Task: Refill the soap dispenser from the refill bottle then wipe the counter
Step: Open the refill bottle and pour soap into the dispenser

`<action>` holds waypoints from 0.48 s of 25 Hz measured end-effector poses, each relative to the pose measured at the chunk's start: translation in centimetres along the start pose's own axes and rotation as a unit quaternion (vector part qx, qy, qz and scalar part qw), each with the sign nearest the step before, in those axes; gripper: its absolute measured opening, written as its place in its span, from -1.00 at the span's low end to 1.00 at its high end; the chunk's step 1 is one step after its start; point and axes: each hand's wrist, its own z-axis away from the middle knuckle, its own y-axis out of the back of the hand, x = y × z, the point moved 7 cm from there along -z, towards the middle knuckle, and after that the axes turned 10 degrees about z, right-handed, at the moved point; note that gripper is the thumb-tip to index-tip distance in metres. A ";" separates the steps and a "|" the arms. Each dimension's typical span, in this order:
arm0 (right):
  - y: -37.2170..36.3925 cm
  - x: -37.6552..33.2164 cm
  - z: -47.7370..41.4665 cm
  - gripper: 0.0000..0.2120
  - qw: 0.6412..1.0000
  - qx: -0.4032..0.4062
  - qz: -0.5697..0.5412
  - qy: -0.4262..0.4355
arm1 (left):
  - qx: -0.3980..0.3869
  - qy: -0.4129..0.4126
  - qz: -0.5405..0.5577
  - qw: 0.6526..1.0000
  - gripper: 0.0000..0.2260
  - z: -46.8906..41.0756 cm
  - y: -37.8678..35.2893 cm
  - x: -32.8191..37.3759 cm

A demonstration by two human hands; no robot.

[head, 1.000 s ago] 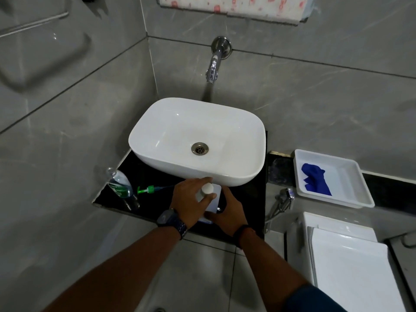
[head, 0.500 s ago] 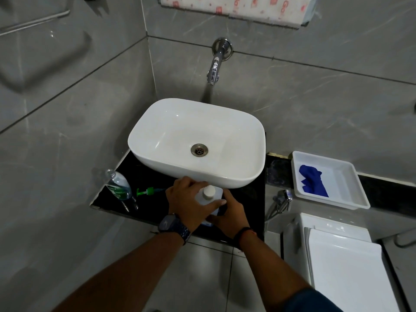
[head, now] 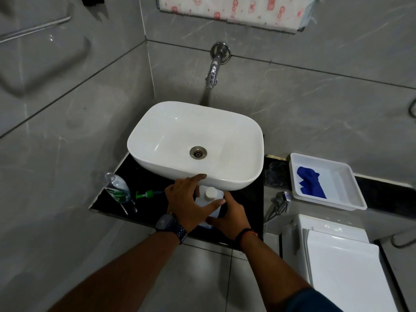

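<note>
Both hands are on the refill bottle. It stands on the black counter, right in front of the sink. The left hand wraps its left side, with the thumb across the front. The right hand holds the right side, low down. The white cap is on and looks shut.

I think the job now is to get the cap off. It is best to keep the right hand tight so the bottle stays straight up. Then the left hand can go up and twist the cap. Do not squeeze hard, or soap may spill.

To the left stands the clear soap dispenser, open on top. Its green pump lies between it and the left hand, and could get knocked when the bottle goes over. The sink's side is very close behind the bottle too. Farther right, a blue cloth waits in a white tray. The tap is on the wall behind.
</note>
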 end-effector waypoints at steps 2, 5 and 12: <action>0.1 0.0 0.0 -0.30 1.000 0.006 0.003 0.004 | -0.028 -0.010 -0.039 0.999 -0.34 0.0 -0.5 0.2; 0.1 0.3 0.0 -0.31 1.000 0.008 0.006 -0.002 | -0.054 -0.008 -0.046 0.997 -0.45 0.0 -0.7 0.2; -0.1 0.6 -0.4 -0.30 1.000 -0.004 0.020 -0.020 | -0.058 -0.030 -0.037 0.997 -0.52 -0.5 -0.3 0.4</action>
